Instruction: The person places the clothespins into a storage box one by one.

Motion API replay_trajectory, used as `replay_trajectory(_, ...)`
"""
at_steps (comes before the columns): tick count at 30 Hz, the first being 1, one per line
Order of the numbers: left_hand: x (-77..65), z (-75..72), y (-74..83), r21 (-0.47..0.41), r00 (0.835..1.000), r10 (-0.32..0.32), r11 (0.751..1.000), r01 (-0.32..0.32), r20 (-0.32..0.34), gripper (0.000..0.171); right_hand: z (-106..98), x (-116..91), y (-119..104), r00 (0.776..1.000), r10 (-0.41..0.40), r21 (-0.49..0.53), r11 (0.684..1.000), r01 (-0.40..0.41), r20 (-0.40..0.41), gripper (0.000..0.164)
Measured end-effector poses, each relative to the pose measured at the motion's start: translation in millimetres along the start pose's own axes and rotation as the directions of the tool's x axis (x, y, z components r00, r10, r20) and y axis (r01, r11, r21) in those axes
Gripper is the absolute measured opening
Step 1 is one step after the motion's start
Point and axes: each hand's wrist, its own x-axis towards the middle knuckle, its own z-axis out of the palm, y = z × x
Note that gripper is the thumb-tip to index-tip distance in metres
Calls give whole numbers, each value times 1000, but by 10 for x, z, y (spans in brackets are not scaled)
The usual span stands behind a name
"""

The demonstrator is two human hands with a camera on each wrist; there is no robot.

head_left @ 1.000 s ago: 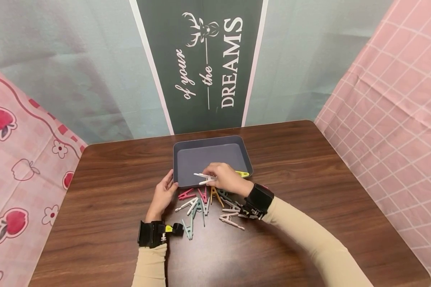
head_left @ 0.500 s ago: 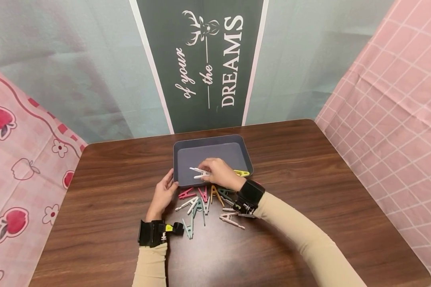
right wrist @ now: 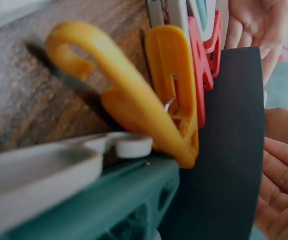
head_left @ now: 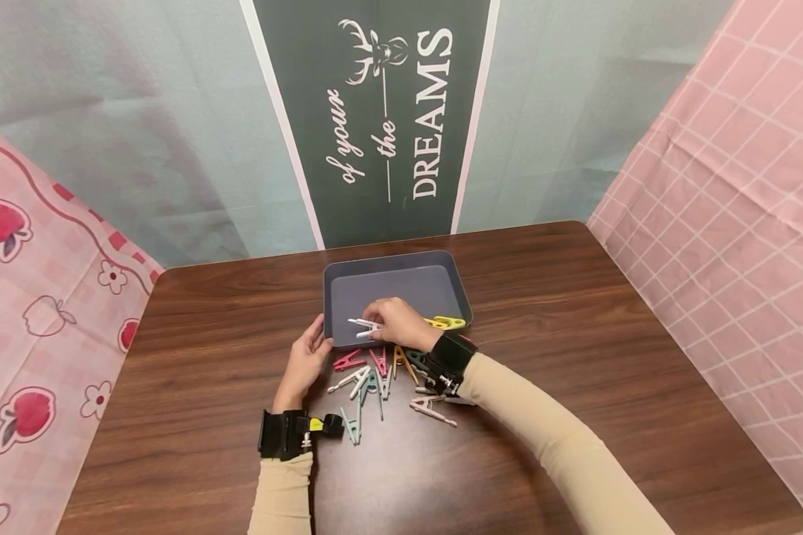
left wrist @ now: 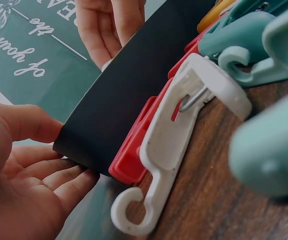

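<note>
My right hand (head_left: 401, 325) is over the front part of a dark grey tray (head_left: 395, 263), pinching a white clothespin (head_left: 365, 327) low inside it. In the right wrist view the tray's wall (right wrist: 224, 150) hides that clothespin. At the tray's front left corner my left hand (head_left: 305, 362) holds on, thumb at the rim and fingers against the outside, as the left wrist view shows with the same hand (left wrist: 38, 175). Yellow clothespins (head_left: 447, 322) lie in the tray's front right corner, partly behind my right hand.
Loose clothespins lie before the tray: red (head_left: 349, 360), white (head_left: 355, 380), teal (head_left: 352, 426), orange (head_left: 400, 358), dark green (head_left: 415, 360) and pale pink (head_left: 433, 409). Several touch or overlap. Fabric (head_left: 194, 148) hangs behind the wooden table (head_left: 227, 312).
With the white clothespin, my right hand has moved left and down into the tray, and more of the yellow clothespins shows. The left hand has stayed at the corner.
</note>
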Motion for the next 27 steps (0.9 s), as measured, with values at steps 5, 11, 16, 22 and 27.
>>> replay_trajectory(5, -1, -3, -6, -8, 1000, 1, 1000, -1, 4, 59, 48, 48, 3, 1000, 19, 3, 1000, -19, 25, 24)
replay_trajectory(11, 0, -9, -14, 3, 1000, -2, 1000, 2, 3, 59, 85, 83, 21, 998, 24, 5, 1000, -24, 58, 23)
replay_trajectory(16, 7, -14, -13, 7, 1000, -1, 1000, 1, 7, 59, 83, 87, 53, 998, 22, -22, 1000, -21, 67, 23)
replay_trajectory(22, 5, -13, -11, 11, 1000, -11, 1000, 11, 3, 59, 68, 88, 78, 997, 25, -54, 998, -21, 68, 22)
replay_trajectory(27, 4, -16, -19, 21, 1000, -11, 1000, 11, -2, 59, 60, 72, 96, 998, 22, -58, 998, -19, 59, 22)
